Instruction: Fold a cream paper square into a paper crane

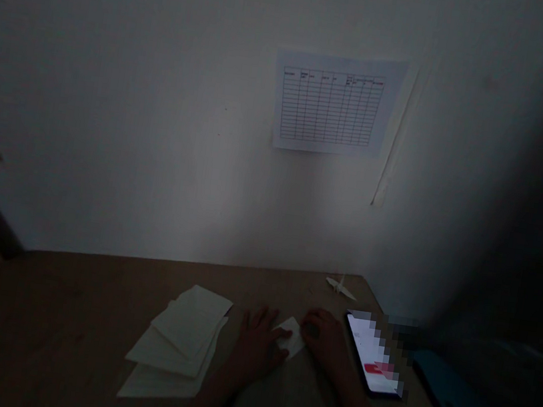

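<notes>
A small folded piece of white paper (291, 327) lies on the table between my two hands. My left hand (258, 342) rests at its left side, fingers spread, with the thumb and a finger reaching over the paper. At the paper's right edge, my right hand (326, 336) has its fingers curled and pressed together on that edge. The dim light hides the exact grip of the fingertips. To the left of my left hand lies a loose stack of white paper sheets (191, 327), fanned unevenly.
A phone (369, 352) with a lit, partly blurred screen lies right of my right hand. A small folded white paper shape (341, 288) sits near the table's (59, 308) back edge. A printed chart (330, 107) hangs on the wall. A blue object (465, 406) stands beyond the right edge.
</notes>
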The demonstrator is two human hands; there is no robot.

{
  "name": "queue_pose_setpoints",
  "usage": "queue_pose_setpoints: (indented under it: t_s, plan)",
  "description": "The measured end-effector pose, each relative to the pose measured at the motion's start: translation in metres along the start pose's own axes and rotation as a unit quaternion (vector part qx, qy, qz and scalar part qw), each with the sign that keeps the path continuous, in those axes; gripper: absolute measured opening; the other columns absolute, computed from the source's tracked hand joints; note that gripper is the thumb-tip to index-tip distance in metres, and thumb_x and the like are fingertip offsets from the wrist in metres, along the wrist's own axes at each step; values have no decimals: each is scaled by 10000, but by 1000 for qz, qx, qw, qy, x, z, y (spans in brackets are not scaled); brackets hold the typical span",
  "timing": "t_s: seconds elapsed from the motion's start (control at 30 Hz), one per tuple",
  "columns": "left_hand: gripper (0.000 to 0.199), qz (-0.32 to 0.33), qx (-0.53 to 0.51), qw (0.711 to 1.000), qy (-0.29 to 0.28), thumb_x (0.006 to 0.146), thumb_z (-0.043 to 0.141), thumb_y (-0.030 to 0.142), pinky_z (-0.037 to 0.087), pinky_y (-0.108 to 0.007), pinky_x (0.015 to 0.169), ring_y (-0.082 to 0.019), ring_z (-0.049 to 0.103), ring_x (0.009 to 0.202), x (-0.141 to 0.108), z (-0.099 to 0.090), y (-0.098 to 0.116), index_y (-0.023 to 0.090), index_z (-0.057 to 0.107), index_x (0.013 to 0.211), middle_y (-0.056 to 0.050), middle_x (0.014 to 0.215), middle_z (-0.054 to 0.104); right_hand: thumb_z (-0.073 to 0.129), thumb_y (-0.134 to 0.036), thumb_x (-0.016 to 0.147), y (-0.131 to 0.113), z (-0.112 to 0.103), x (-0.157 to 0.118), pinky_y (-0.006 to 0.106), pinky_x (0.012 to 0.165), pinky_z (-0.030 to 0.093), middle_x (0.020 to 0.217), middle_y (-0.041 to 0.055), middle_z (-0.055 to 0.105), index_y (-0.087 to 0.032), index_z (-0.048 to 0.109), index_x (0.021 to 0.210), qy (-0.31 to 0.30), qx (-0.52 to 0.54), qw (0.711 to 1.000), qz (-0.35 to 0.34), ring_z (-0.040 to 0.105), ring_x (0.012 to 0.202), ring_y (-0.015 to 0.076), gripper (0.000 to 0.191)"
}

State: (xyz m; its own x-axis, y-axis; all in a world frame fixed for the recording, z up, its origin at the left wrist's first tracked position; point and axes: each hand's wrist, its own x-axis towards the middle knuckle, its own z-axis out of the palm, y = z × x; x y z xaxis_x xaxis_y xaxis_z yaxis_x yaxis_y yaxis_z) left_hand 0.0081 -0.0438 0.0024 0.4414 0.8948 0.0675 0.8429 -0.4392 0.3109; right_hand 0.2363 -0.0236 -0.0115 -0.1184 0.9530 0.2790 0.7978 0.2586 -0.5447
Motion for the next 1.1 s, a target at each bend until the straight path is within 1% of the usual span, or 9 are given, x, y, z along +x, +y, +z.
queue_pose_setpoints:
  t_s: [0.17,0.3,0.37,0.43,0.57,0.7,0.87,1.1]
  plan:
    - [372,-6,-4,1000,3,973,564,530,38,-698,1214,-358,205,1551,0,-2,1,456,637,1330,-12,1642,380,643,-283,836,-1,-1,0,390,1011,428,1210,63,679,-255,729,999,-14,-6,1000,4,607,1170,255,186]
    - [343,-19,5,1000,17,984,538,549,14,-750,1180,-383,211,1544,1,-1,1,488,653,1301,-5,1635,393,709,-313,790,-4,-6,-1,418,1045,395,1257,58,657,-269,719,1021,-35,-21,999,12,576,1221,276,235]
    - [345,-22,8,1000,18,982,534,565,5,-764,1169,-394,214,1541,2,-1,1,494,656,1297,-7,1633,396,729,-342,783,-6,-8,-2,426,1062,379,1279,58,641,-273,706,1054,-40,-21,999,11,563,1239,277,281]
    - [369,-22,8,1000,13,957,568,589,12,-773,1161,-406,213,1539,2,-1,2,493,651,1304,-20,1631,398,751,-375,769,-7,-9,-4,423,1070,372,1296,59,625,-274,691,1087,-46,-17,999,8,554,1249,276,338]
    - [404,-27,11,1000,7,929,602,618,17,-785,1149,-419,204,1539,2,-4,4,494,646,1310,-36,1640,382,803,-417,714,-9,-7,-8,417,1094,359,1330,80,596,-264,674,1157,-55,-16,998,4,524,1281,288,486]
    - [381,-26,13,1000,3,950,578,606,18,-793,1142,-409,196,1544,1,-5,3,505,641,1311,-35,1640,383,822,-443,682,-9,-3,-11,437,1134,329,1396,90,559,-274,654,1235,-59,-27,998,0,480,1330,310,603]
    - [353,-27,12,1000,8,980,538,578,-16,-784,1150,-402,188,1548,2,-3,1,507,642,1309,-17,1642,380,841,-441,644,-12,-2,-16,457,1155,319,1450,110,528,-266,624,1305,-58,-33,998,-12,449,1362,336,717]
    - [326,-31,9,999,14,995,533,532,-15,-781,1152,-391,195,1548,2,0,1,516,644,1301,-12,1637,389,855,-463,617,-15,-3,-21,482,1197,270,1491,129,502,-234,595,1360,-62,-27,997,-23,396,1410,351,819]
